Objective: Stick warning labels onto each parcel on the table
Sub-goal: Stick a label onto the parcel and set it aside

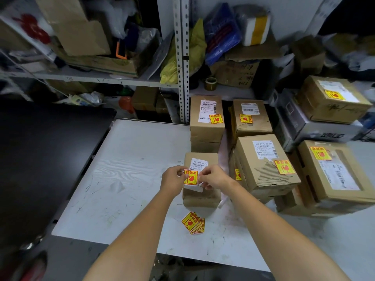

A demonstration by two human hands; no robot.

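Observation:
A small brown parcel with a white shipping label stands on the white table in front of me. Over its top I hold a yellow and red warning label. My left hand pinches the label's left edge and my right hand pinches its right edge, where white backing paper shows. A small fanned stack of warning labels lies on the table just in front of the parcel. Several larger parcels to the right carry the same label, such as a torn one.
More labelled parcels stand behind and at the right. Metal shelving crammed with boxes and bags rises behind the table, with a tape roll on it. A black surface adjoins the table's left side.

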